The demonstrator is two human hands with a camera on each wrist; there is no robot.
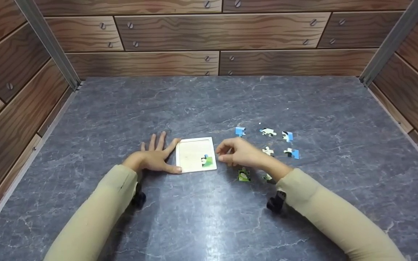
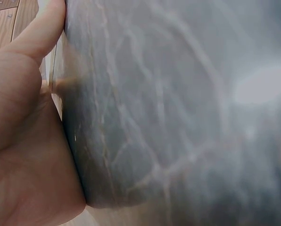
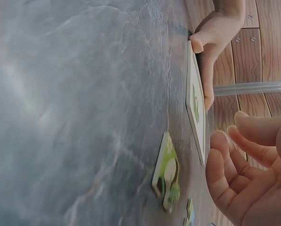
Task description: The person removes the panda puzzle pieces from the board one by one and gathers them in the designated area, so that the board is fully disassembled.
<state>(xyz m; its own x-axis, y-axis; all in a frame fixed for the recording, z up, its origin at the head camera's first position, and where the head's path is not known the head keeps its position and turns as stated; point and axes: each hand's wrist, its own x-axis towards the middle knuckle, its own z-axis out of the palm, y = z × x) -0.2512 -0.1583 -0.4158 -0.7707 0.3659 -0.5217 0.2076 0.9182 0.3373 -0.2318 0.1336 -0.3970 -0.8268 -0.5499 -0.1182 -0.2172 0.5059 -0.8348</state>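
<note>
A square white puzzle tray (image 1: 191,154) lies on the table, with one green, white and black puzzle piece (image 1: 207,161) in its near right corner. My left hand (image 1: 154,156) is spread flat at the tray's left side, its thumb and index finger touching the edge. Just off the tray's right edge hovers my right hand (image 1: 240,152); its fingers are loosely bent. Nothing shows between thumb and fingers in the right wrist view. Beneath that hand lies a green puzzle piece (image 3: 168,172). The left wrist view shows mostly palm and blurred table.
Several loose puzzle pieces lie right of the tray, among them a blue one (image 1: 240,131), a white one (image 1: 268,132) and a blue-and-white one (image 1: 291,153). My right forearm partly covers another piece (image 1: 267,177). Wood-patterned walls (image 1: 216,32) enclose the grey marbled table (image 1: 180,105).
</note>
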